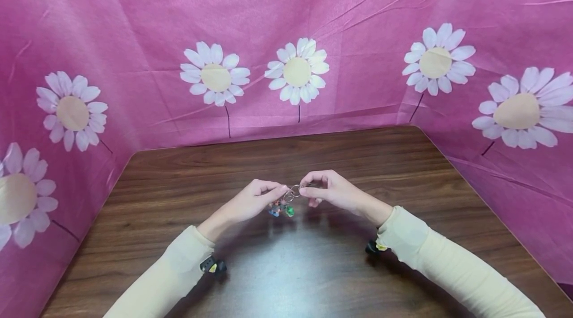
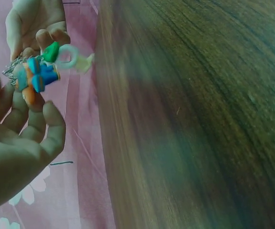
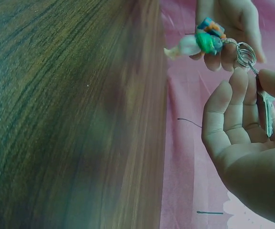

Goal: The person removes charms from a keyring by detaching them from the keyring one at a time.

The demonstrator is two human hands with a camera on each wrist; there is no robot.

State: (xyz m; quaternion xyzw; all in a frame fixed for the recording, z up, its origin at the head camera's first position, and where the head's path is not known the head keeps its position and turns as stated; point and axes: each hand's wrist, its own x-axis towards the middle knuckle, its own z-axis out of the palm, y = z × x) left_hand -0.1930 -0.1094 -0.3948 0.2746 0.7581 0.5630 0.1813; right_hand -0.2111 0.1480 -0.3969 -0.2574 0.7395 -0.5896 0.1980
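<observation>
Above the table, my left hand (image 1: 250,202) pinches a keychain by its metal rings (image 3: 245,55). From it dangle a small blue and orange figure (image 2: 35,76), a green charm (image 2: 50,51) and a pale, round-ended charm (image 3: 189,46). My right hand (image 1: 333,192) faces it from the other side and pinches a silver key (image 3: 267,112) between thumb and fingers. In the right wrist view the key hangs together with the rings, its blade pointing toward the right palm. The thumb partly hides the key's head.
A dark wood-grain table (image 1: 286,273) lies under both hands. Pink cloth (image 1: 358,74) printed with white daisies stands around its back and sides. Small black devices (image 1: 215,265) are strapped at both wrists over cream sleeves.
</observation>
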